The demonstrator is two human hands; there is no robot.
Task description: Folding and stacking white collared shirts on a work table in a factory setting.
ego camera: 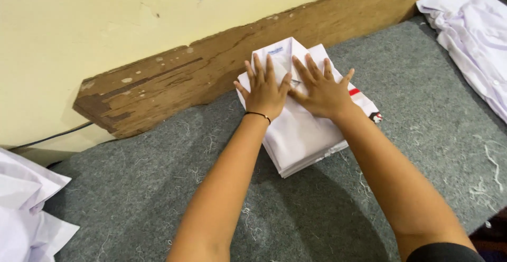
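Observation:
A stack of folded white shirts (303, 140) lies on a grey felt surface (158, 188), its collar end toward a wooden board. My left hand (265, 90) presses flat on the top shirt, fingers spread, a thin black band at the wrist. My right hand (322, 90) lies flat beside it, fingers spread, thumbs nearly touching over the shirt's front. Neither hand grips anything. A red and black mark shows on the shirt at the stack's right edge (369, 111).
A worn wooden board (174, 80) runs along the far edge under a cream wall (105, 13). Loose white garments lie at the top right (475, 40) and at the bottom left (26, 209). White threads dot the felt.

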